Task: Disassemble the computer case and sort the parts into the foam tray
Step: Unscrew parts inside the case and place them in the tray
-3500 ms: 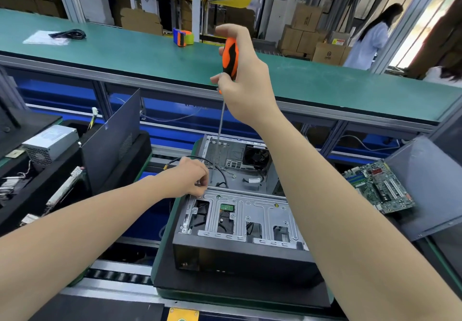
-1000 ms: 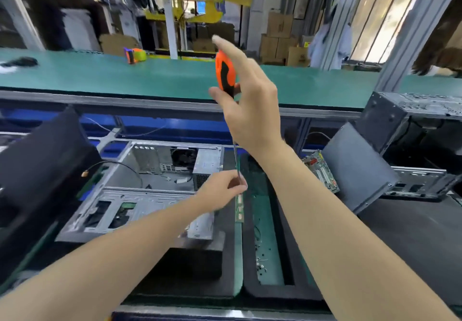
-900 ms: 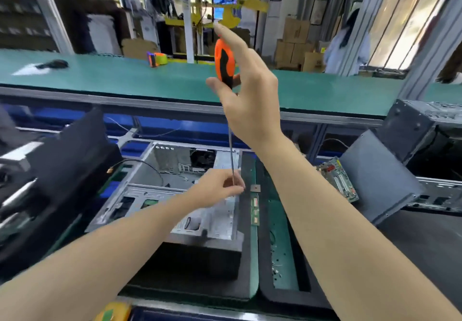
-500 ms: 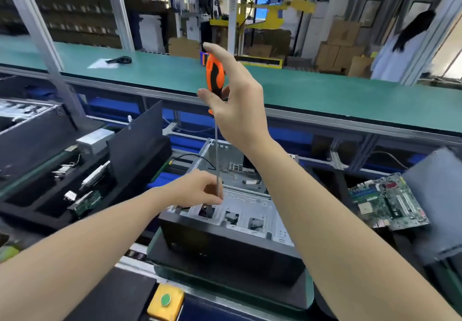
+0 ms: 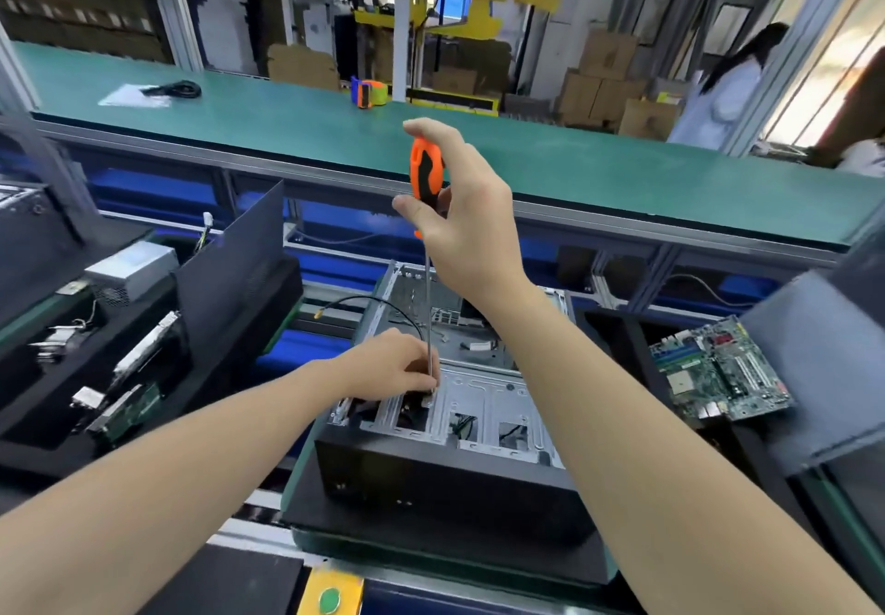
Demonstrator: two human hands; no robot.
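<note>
Since a moment ago we have lowered the tip of the screwdriver (image 5: 423, 173) onto the computer case (image 5: 445, 468), open straight ahead. Our right hand (image 5: 471, 226) grips the orange handle and our left hand (image 5: 390, 365) pinches the shaft low down; a foam tray (image 5: 43, 444) lies left, a circuit board (image 5: 718, 375) right.

- Your right hand (image 5: 471, 226) is raised, wrist bent, fingers curled round the screwdriver (image 5: 424, 173).
- Your left hand (image 5: 392, 365) reaches low, fingertips pinching its shaft's lower end.

left hand (image 5: 397, 368): bare | right hand (image 5: 474, 221): bare | forearms (image 5: 622, 423): bare to frame edge
</note>
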